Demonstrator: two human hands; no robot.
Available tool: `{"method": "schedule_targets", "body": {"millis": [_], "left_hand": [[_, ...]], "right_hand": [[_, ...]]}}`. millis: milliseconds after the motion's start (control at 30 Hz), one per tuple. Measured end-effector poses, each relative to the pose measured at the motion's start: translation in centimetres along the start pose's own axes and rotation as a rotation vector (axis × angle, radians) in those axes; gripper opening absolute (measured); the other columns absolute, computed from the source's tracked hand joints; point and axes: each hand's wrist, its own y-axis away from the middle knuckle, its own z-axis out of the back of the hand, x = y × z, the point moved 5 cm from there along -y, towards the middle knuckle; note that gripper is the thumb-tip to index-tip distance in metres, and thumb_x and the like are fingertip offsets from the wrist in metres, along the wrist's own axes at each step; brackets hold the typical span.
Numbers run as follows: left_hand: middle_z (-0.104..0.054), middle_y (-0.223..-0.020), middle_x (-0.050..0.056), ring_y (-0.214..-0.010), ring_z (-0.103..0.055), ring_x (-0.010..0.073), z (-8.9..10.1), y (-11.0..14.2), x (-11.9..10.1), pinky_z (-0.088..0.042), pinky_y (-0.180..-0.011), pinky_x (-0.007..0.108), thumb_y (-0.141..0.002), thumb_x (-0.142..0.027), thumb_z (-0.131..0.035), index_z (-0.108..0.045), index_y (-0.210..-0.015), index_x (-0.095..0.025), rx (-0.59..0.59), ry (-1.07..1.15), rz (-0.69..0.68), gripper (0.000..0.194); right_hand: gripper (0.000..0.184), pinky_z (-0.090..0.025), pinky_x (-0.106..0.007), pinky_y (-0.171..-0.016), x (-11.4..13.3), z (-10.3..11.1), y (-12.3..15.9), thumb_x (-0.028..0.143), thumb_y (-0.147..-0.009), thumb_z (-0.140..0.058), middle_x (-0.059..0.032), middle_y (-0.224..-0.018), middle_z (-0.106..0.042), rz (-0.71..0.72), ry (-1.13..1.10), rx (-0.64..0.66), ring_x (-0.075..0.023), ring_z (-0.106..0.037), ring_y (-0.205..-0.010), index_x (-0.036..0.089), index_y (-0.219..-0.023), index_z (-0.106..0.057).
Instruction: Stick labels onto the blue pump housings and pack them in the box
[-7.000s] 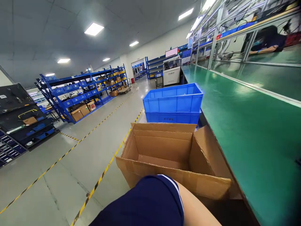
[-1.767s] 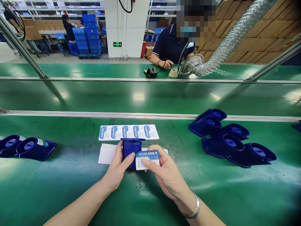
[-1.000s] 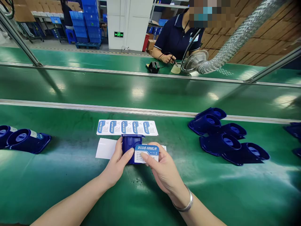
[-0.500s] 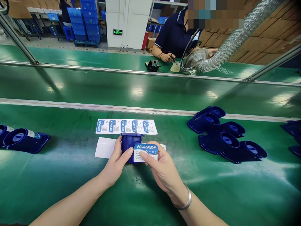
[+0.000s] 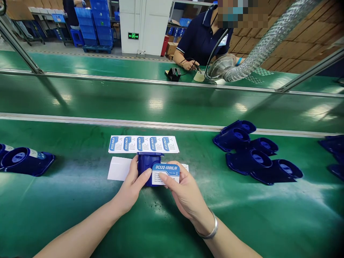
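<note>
My left hand [image 5: 133, 182] is closed around the left side of a dark blue plastic housing [image 5: 145, 163], with the thumb on its front. Between thumb and fingers, my right hand [image 5: 182, 188] pinches a blue-and-white label [image 5: 166, 168] reading DC52Q-5000L/H. The label lies in front of the housing's right half and hides part of it; whether it is stuck down I cannot tell. Just beyond is a sheet of several similar labels [image 5: 143, 144]. A blank white sheet [image 5: 118, 169] lies partly under the housing and my hands.
Several blue housings [image 5: 258, 157] are grouped on the right of the green work surface [image 5: 80, 222]. Labelled housings [image 5: 29, 161] lie at the left. Beyond a metal rail [image 5: 113, 79], a co-worker [image 5: 199, 39] works beside a flexible metal duct [image 5: 271, 39].
My hands, the housing and the label keep nearly the same pose; the whole view shifts slightly. Across the rail, the co-worker's head and far arm have moved a little.
</note>
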Motion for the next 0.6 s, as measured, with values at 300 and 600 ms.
{"method": "schedule_targets", "body": {"millis": [300, 600], "left_hand": [[-0.042, -0.158, 0.007, -0.145, -0.039, 0.0316, -0.43, 0.01, -0.45, -0.039, -0.117, 0.045, -0.088, -0.034, -0.074, -0.031, -0.151, -0.031, 0.085, 0.009, -0.049, 0.077], [-0.04, -0.159, 0.007, -0.146, -0.038, 0.0323, -0.15, -0.04, -0.09, -0.037, -0.119, 0.047, -0.087, -0.035, -0.074, -0.027, -0.155, -0.033, 0.057, -0.006, -0.056, 0.083]], "right_hand": [[0.03, -0.046, -0.026, -0.071, 0.02, -0.05, -0.08, 0.038, -0.078, -0.087, 0.0025, -0.08, -0.063, -0.002, 0.001, -0.009, -0.0137, -0.055, -0.073, 0.023, -0.093, -0.066], [0.029, -0.047, -0.027, -0.075, -0.04, -0.07, -0.01, 0.036, -0.079, -0.087, 0.0018, -0.084, -0.065, 0.001, -0.024, 0.003, -0.0149, -0.057, -0.077, 0.023, -0.093, -0.065]]}}
